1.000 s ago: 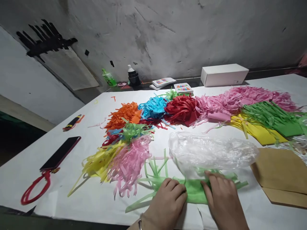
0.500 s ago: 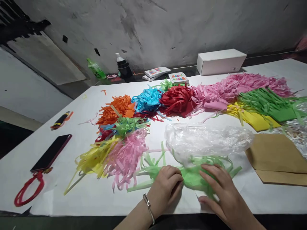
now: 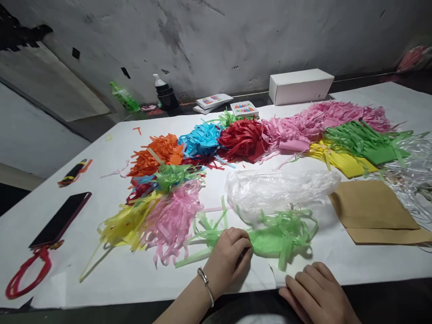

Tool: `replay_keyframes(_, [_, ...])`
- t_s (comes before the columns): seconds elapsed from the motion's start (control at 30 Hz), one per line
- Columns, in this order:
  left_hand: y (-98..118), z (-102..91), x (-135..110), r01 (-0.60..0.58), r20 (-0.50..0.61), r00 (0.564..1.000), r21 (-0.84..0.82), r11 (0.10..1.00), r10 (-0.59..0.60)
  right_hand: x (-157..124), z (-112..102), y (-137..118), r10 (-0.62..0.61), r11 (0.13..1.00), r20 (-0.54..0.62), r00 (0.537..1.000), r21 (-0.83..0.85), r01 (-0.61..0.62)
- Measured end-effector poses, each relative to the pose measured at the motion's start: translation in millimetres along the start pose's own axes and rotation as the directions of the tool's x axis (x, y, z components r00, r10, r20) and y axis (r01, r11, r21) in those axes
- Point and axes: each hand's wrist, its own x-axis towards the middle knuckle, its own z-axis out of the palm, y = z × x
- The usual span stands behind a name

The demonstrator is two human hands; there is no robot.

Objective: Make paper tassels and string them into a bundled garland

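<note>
Left hand [image 3: 229, 256] is closed, pinching the light green fringed tissue-paper tassel [image 3: 270, 236] at its middle; right hand [image 3: 315, 294] rests open and empty at the white table [image 3: 354, 265] edge.

Single head-worn view, looking forward and down over the tabletop [image 3: 111, 274].
The camera sits above the near edge and faces across the tabletop to the far wall [image 3: 236, 40]; a white box [image 3: 299, 85] marks the back limit. The left hand [image 3: 227, 256], closed on the green paper tassel [image 3: 276, 238], and the right hand [image 3: 317, 292] occupy the lower frame, close to the lens.
</note>
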Motion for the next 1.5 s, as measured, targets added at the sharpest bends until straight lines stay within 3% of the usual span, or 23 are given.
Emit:
replay_keyframes(0.33, [-2.8,2.6,-2.2,-0.014,-0.013,1.000,-0.018,1.000,0.013,11.5,14.9,0.1,0.253,0.959,-0.148,0.956,-0.092,-0.268])
replay_keyframes(0.57, [-5.2,4.7,-3.3,-0.010,-0.018,1.000,-0.017,1.000,0.010,8.5,31.1,-5.4,0.262,0.962,-0.199,0.944,-0.026,-0.273])
replay_keyframes(0.67, [-4.8,4.8,-3.7,-0.005,-0.014,1.000,-0.020,1.000,0.004,7.1,24.1,-1.5,0.267,0.961,-0.192,0.944,-0.021,-0.276])
replay_keyframes(0.8, [-4.6,4.1,-3.6,-0.007,-0.011,1.000,-0.028,1.000,0.006,15.5,6.3,5.8,0.212,0.945,-0.256,0.943,-0.193,-0.264])
replay_keyframes(0.97, [-5.6,5.1,-3.6,-0.009,-0.010,1.000,-0.023,1.000,0.008,24.3,5.0,4.5,0.193,0.945,-0.171,0.966,-0.235,-0.230])
replay_keyframes(1.23, [-5.1,5.3,-4.0,-0.008,-0.013,1.000,-0.010,1.000,0.008,25.1,28.1,-10.0,0.336,0.912,-0.111,0.935,-0.209,-0.352])
replay_keyframes(1.5, [-6.7,6.2,-2.8,-0.006,-0.019,1.000,0.001,1.000,0.006,25.8,25.8,-1.8,0.348,0.937,-0.021,0.937,-0.021,-0.348])
